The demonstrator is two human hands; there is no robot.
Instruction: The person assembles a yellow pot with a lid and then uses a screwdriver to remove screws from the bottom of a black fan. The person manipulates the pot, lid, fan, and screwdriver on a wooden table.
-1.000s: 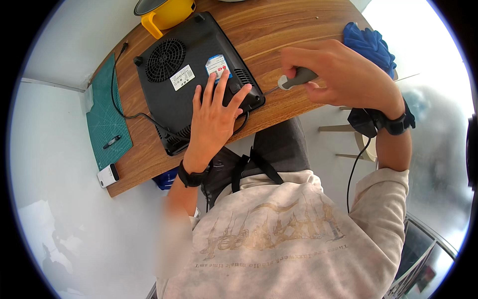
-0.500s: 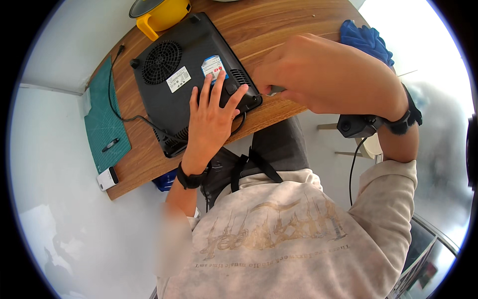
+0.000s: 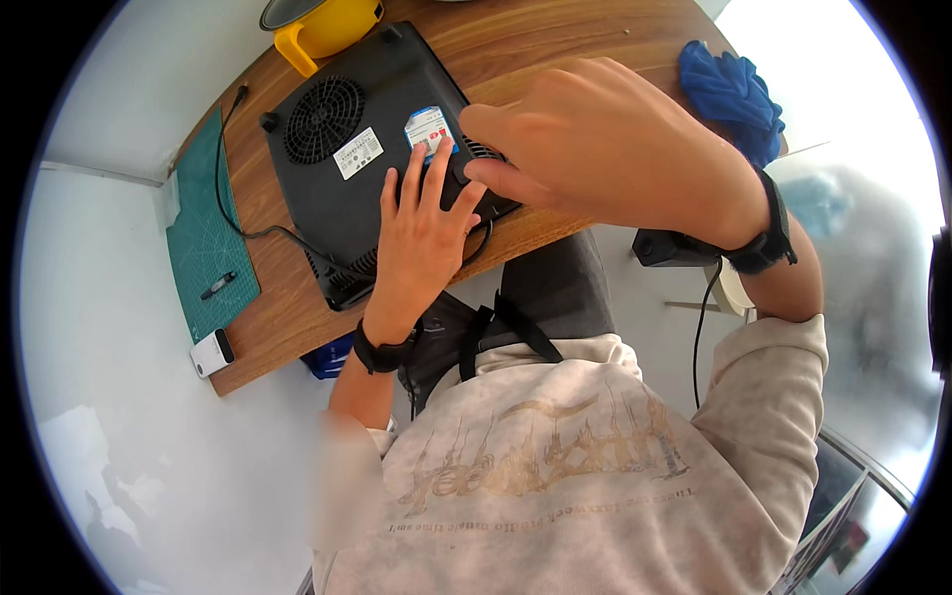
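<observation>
A black induction cooker lies upside down on the wooden table, its round fan grille and labels facing up. My left hand rests flat on its underside with the fingers spread, the fingertips touching the blue-and-white label. Over the cooker's near right corner is my right hand, its fingers bent and the thumb close to the left fingertips. Half a second ago a thin screwdriver-like tool with a grey handle showed in its grip; the hand itself now hides that tool. The corner under the right hand is partly covered.
A power cord runs from the cooker across the table's left side. On the green cutting mat lies a black pen, with a small white device beside it. A yellow pot stands behind; a blue cloth lies at right.
My right hand has shifted left over the cooker's corner and turned, so the tool has gone out of sight. My left hand stays nearly still on the cooker.
</observation>
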